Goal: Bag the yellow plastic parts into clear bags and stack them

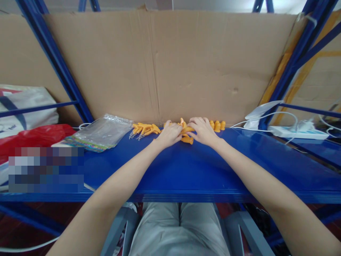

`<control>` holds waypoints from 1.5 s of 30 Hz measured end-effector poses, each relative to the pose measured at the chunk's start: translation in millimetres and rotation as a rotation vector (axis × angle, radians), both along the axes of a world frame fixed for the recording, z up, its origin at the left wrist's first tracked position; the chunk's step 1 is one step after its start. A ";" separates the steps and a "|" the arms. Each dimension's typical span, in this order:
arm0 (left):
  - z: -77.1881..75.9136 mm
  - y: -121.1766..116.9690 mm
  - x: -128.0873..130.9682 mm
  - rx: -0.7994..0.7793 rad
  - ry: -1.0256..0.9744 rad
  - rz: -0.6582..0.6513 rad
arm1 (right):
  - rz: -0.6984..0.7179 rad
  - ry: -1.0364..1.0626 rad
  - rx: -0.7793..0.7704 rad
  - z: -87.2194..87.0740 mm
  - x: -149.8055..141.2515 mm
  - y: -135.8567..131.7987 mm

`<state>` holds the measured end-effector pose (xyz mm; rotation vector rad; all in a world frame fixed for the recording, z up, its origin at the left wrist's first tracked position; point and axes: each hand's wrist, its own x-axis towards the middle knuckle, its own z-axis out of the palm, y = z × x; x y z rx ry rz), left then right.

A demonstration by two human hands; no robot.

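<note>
My left hand (171,134) is at the back of the blue shelf, fingers curled on an orange plastic piece that it mostly covers. Close to its right, my right hand (204,130) has thumb and fingers around the near end of an orange curved piece (188,129) lying between the hands. Just below them rests a short orange tube-like piece (187,140). Left of my left hand is a row of orange branched pieces (146,128), some with wavy metal ends. Several small orange knob-shaped pieces (217,126) stand beyond my right hand. Fine detail is too small to make out.
A cardboard sheet (170,64) closes off the back of the blue shelf (186,170). To the left lie a clear plastic bag (102,131) and a red bag (37,137). A white power strip (298,132) with cables sits at the right, near a blue upright.
</note>
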<state>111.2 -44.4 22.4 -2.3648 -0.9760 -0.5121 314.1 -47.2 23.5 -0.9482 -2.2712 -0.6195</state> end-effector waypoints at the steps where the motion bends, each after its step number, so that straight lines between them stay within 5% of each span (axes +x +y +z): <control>1: 0.8 -0.4 -0.4 0.005 -0.001 -0.015 | 0.006 -0.051 0.008 2.0 -0.4 -2.3; 12: 4.4 -4.3 2.0 -0.048 -0.070 -0.015 | -0.011 -0.233 0.095 4.7 -0.1 -3.4; 29: 3.6 16.6 -21.6 -0.409 -0.356 -0.081 | 0.127 -0.080 0.174 -5.9 3.9 7.5; 37: 11.5 3.3 -9.8 -0.088 -0.377 -0.162 | 0.055 0.017 0.285 -4.2 5.4 5.1; 45: 11.8 -1.8 -9.3 0.049 -0.201 -0.136 | -0.018 -0.058 0.144 -2.2 -0.8 -0.9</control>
